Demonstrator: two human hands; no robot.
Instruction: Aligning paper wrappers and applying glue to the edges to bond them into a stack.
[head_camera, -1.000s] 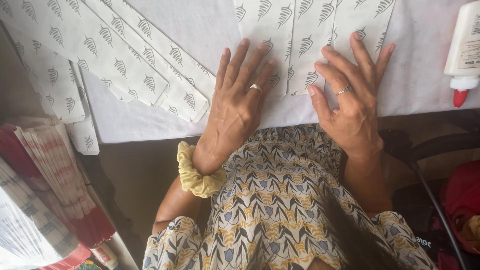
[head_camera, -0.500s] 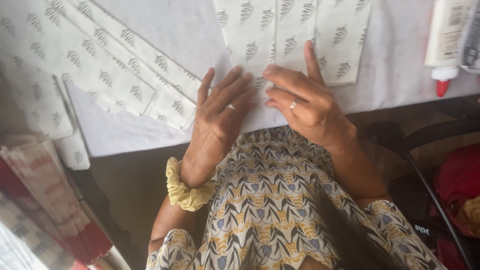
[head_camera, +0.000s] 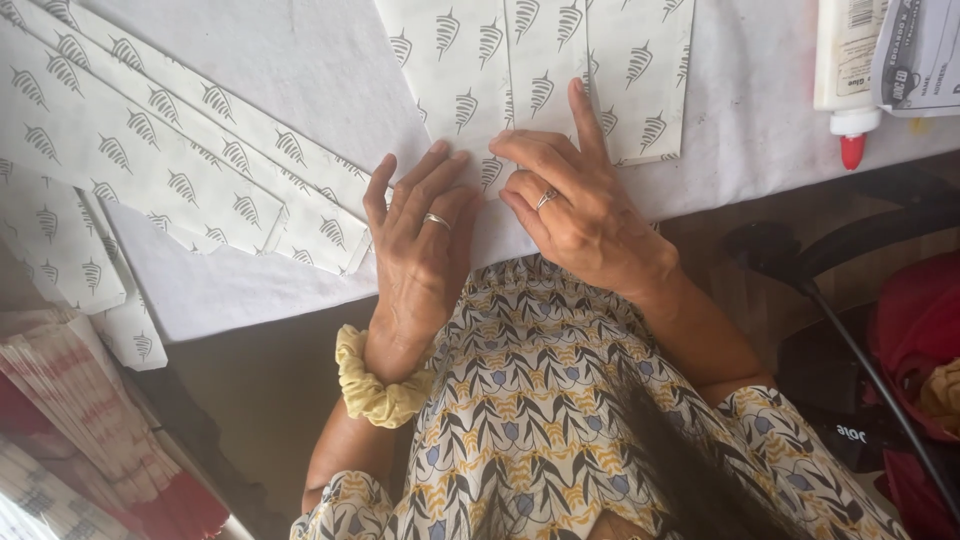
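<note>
Flatly, both hands (head_camera: 500, 215) on patterned paper (head_camera: 545, 70)

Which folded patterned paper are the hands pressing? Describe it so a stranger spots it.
Start at the white table cover. At its near edge, the folded leaf-print paper lies under the left hand and right hand. Unlike the slanted leaf-print strips to the left, it lies straight, with upright creases.

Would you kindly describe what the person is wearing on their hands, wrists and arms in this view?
The left hand wears a thin silver-coloured ring, and a pale yellow ruffled scrunchie circles that wrist. The right hand also wears a ring. Both forearms are bare; short sleeves of a cream dress patterned in yellow, blue and black begin near the elbows.
</note>
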